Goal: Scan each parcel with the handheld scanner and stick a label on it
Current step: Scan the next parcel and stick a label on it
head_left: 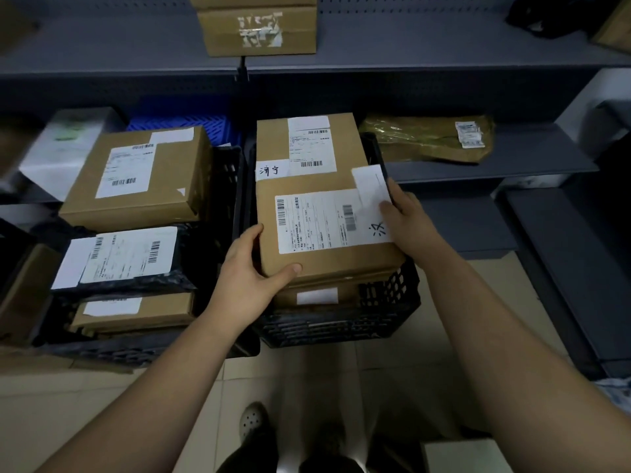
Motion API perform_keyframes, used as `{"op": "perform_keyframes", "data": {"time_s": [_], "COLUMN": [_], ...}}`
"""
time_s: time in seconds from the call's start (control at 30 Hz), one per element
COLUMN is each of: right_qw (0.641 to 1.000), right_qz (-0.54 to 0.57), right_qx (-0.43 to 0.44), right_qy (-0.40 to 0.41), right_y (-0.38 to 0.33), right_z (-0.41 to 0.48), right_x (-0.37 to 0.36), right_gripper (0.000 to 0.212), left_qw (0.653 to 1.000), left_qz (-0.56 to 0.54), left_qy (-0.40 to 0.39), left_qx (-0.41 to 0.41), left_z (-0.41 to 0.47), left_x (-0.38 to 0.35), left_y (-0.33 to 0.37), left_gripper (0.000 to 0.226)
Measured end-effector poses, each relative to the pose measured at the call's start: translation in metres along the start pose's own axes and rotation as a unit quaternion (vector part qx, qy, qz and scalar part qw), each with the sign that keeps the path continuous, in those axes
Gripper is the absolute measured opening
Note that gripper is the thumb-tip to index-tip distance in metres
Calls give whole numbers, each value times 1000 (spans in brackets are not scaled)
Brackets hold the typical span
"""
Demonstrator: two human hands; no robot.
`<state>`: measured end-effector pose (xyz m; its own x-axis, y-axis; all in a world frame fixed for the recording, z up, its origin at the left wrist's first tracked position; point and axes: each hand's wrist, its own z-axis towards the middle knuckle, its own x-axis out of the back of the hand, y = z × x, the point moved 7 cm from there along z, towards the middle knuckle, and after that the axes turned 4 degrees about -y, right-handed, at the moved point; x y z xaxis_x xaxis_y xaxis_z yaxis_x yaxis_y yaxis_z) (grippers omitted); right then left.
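Note:
A brown cardboard parcel with a white shipping label lies on top of the stack in the right black crate. My left hand grips its near left corner, thumb on the top face. My right hand is at the parcel's right edge. It holds a slim dark handheld scanner, of which only an edge shows. Its thumb pins a blank white label against the scanner. A second labelled parcel lies behind the first in the same crate.
The left black crate holds a labelled box, a dark bag parcel and a flat box. Grey shelves carry another box and a yellow-wrapped parcel. Tiled floor and my feet are below.

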<state>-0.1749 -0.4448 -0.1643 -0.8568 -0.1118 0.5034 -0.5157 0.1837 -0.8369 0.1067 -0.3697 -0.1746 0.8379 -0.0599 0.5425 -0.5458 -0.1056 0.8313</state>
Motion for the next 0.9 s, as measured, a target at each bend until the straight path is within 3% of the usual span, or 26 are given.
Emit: {"op": "perform_keyframes", "data": {"time_s": [0.1, 0.23, 0.37, 0.5, 0.9], "right_qw": [995, 996, 998, 996, 992], "right_qz": [86, 53, -6, -45, 42], "right_qx": [-19, -27, -29, -44, -104], "right_qy": [-35, -62, -58, -58, -65], "right_y": [11, 31, 48, 71, 110], "right_z": [-1, -7, -3, 5, 7], "right_x": [-5, -24, -44, -57, -84], "right_gripper": [47, 54, 63, 56, 55], "left_qw": [1000, 997, 993, 988, 964], "left_qz": [-3, 1, 10, 36, 186], "left_qy": [-12, -43, -68, -93, -135], "left_qx": [26, 66, 91, 117, 133], "left_z": [6, 9, 13, 23, 35], "left_x": [-3, -8, -18, -30, -53], "left_y": [-7, -30, -44, -58, -81], "left_gripper": [107, 109, 97, 96, 93]}}
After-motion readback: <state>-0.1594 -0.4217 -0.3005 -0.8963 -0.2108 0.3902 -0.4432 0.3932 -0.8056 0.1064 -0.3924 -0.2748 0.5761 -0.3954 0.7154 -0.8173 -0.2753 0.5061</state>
